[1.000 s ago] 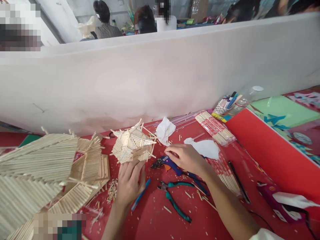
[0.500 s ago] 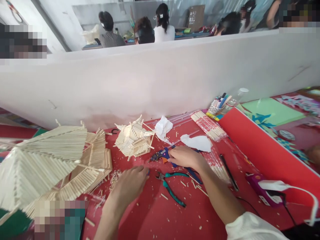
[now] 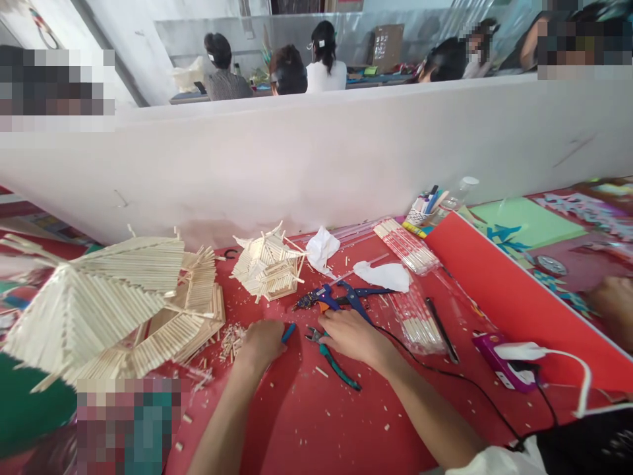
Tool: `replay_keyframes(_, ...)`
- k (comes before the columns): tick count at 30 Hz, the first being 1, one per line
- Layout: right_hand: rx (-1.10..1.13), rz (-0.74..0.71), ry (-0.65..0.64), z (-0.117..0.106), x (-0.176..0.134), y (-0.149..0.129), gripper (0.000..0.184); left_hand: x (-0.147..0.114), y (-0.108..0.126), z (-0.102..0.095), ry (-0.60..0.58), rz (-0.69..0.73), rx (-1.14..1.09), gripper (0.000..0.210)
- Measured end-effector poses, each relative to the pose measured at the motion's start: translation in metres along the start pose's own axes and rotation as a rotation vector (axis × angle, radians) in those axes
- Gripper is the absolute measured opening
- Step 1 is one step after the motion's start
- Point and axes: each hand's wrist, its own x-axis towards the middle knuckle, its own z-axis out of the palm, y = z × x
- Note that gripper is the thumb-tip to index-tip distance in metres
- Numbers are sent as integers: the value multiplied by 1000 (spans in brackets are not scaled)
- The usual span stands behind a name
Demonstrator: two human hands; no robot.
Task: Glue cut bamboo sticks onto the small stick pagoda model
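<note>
My left hand (image 3: 262,343) is closed beside a pile of short wood bits, and a small blue rod-like thing (image 3: 289,332) pokes out of it; its kind is unclear. My right hand (image 3: 349,333) has its fingers closed over one handle of the diagonal cutters (image 3: 341,369), which lie on the red table (image 3: 306,429). The other teal handle shows below the hand. Just beyond my right hand lies a blue glue gun (image 3: 321,297) with an orange trigger. Behind it is another blue-handled tool (image 3: 359,300).
A large stick-built roof model (image 3: 113,290) stands at left, a smaller one (image 3: 270,264) at centre back. White tissues (image 3: 322,249), packed sticks (image 3: 408,244), a black pen (image 3: 442,330), a purple power strip (image 3: 504,359) and a red board (image 3: 524,310) lie right. A white partition (image 3: 297,158) runs behind.
My right hand has left the glue gun and come down toward me onto the cutters. The blue thing in my left hand shows more now. The camera view has shifted slightly.
</note>
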Motion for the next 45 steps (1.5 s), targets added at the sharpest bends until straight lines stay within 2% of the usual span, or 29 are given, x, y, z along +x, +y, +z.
replay_keyframes(4, 19, 37, 35, 7, -6, -7, 22, 0, -2, 0, -33, 26, 34, 23)
replay_keyframes(9, 16, 99, 19, 11, -10, -12, 27, -2, -8, -1, -50, 64, 44, 22)
replay_keyframes(15, -15, 136, 42, 17, -13, -17, 33, -1, -12, -3, -66, 57, 82, 19)
replay_keyframes(24, 13, 183, 70, 21, -17, -24, 34, -3, -12, -6, -43, 97, 79, 21)
replay_keyframes(28, 174, 203, 193, 21, -20, -6, 22, -7, -11, -7, -22, 116, 76, 27)
replay_keyframes(33, 245, 406, 420, 23, -22, 44, 12, -10, -9, -8, -1, 121, 88, 30)
replay_keyframes(36, 257, 437, 430, 26, -21, 63, 10, -12, -8, -9, -8, 129, 86, 32)
replay_keyframes(38, 282, 409, 421, 29, -19, 63, 9, -14, -8, -10, -11, 136, 83, 32)
replay_keyframes(42, 353, 316, 411, 32, -8, 47, 9, -15, -7, -11, -6, 140, 78, 32)
replay_keyframes(45, 312, 305, 408, 33, 5, 38, 13, -15, -8, -11, -10, 135, 61, 30)
